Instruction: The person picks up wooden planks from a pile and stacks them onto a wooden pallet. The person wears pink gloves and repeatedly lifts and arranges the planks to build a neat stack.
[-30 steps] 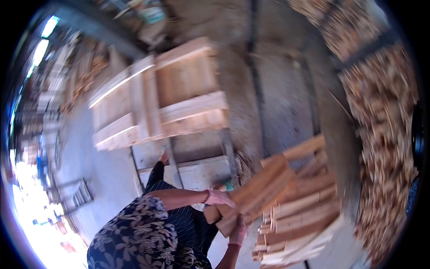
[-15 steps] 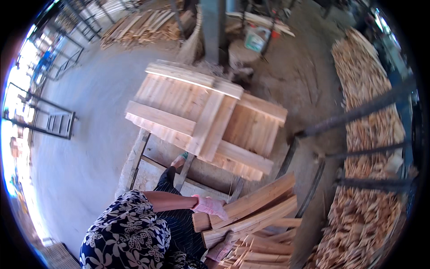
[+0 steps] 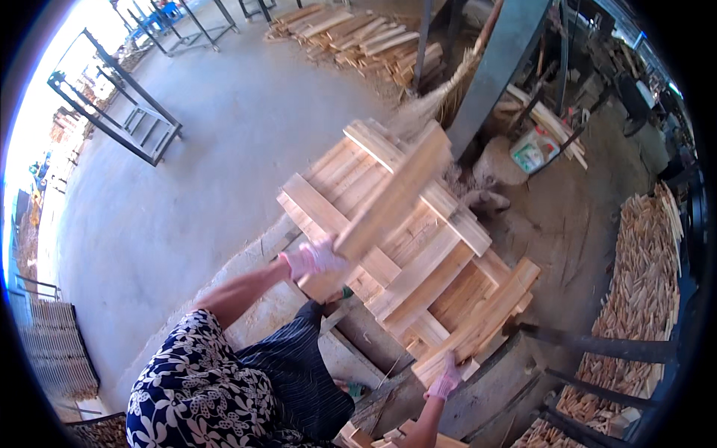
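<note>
My left hand point(image 3: 314, 257), in a pale pink glove, is closed around the near end of a long wooden board point(image 3: 392, 200). That board slants away over wooden panels point(image 3: 340, 179) made of slats with crosspieces. At the right, my gloved right hand point(image 3: 445, 378) grips the near end of another wooden board point(image 3: 482, 321), which lies over or just above the right end of the panels. Whether it touches them I cannot tell. Below the panels, a low frame with dark bars point(image 3: 334, 317) shows in part.
Loose boards point(image 3: 358, 437) lie at the lower edge near my right forearm. A metal post point(image 3: 500, 71) and a broom point(image 3: 441, 97) stand beyond the panels. Wood piles point(image 3: 366, 37) lie at the back, with a long stack point(image 3: 635, 276) along the right. A metal rack point(image 3: 142, 127) stands left.
Both hands have risen from the board pile at lower right, each with a board. The left has swung left and forward over the panels; the right is at their right end. My view has turned.
</note>
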`<state>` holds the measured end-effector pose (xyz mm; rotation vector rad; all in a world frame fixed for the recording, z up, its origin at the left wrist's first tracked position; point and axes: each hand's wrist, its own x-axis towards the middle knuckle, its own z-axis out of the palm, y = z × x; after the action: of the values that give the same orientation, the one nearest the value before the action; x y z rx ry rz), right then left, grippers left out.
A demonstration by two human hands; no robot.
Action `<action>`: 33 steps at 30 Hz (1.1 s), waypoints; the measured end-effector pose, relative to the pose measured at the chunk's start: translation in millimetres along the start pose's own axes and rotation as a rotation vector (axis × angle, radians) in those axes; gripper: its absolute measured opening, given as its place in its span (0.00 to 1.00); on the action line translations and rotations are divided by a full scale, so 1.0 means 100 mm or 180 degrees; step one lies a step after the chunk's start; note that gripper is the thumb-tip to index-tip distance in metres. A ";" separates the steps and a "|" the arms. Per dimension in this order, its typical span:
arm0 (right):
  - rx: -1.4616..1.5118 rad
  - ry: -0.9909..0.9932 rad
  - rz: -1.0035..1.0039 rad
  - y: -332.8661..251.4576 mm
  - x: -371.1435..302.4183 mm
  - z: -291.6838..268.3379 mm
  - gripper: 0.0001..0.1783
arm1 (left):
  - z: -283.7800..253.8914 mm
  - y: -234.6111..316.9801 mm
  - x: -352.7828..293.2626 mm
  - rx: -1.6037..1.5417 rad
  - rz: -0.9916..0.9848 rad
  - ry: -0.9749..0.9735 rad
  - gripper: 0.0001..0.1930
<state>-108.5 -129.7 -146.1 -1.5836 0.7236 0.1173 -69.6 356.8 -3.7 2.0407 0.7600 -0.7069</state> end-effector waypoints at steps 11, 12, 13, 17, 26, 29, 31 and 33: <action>-0.3873 0.0100 0.0579 0.19 0.72 0.22 0.51 | 0.44 -0.64 0.73 0.1923 -0.0091 0.1560 0.43; -0.3748 -0.0051 0.0703 -0.11 0.78 0.40 0.52 | 0.50 -0.60 0.79 0.1896 0.0401 0.1632 0.41; -0.3733 0.0162 0.0210 -0.10 0.93 0.38 0.54 | 0.58 -0.55 0.90 0.1843 0.0944 0.1659 0.39; -0.3996 0.0792 0.0057 -0.12 1.40 0.67 0.56 | 0.82 0.51 1.13 0.2317 0.2034 0.0315 0.32; -0.3954 0.0705 -0.0436 -0.26 1.20 1.11 0.55 | 0.88 1.87 3.25 0.4032 0.2259 0.0544 0.48; -0.3558 0.0492 -0.0052 -0.16 1.21 1.45 0.55 | 0.85 2.16 3.44 0.3979 0.1959 -0.0150 0.53; -0.3562 0.0684 -0.0322 0.19 1.33 1.55 0.54 | 0.92 2.32 3.50 0.4023 0.1999 -0.0403 0.55; -0.3374 0.0777 -0.0930 0.42 1.38 1.65 0.53 | 0.95 2.27 3.53 0.4058 0.2191 -0.0235 0.55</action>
<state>35.6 -28.0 -276.1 -2.7374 0.6293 0.0958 306.9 259.9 -186.9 3.0625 -0.6794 -0.9309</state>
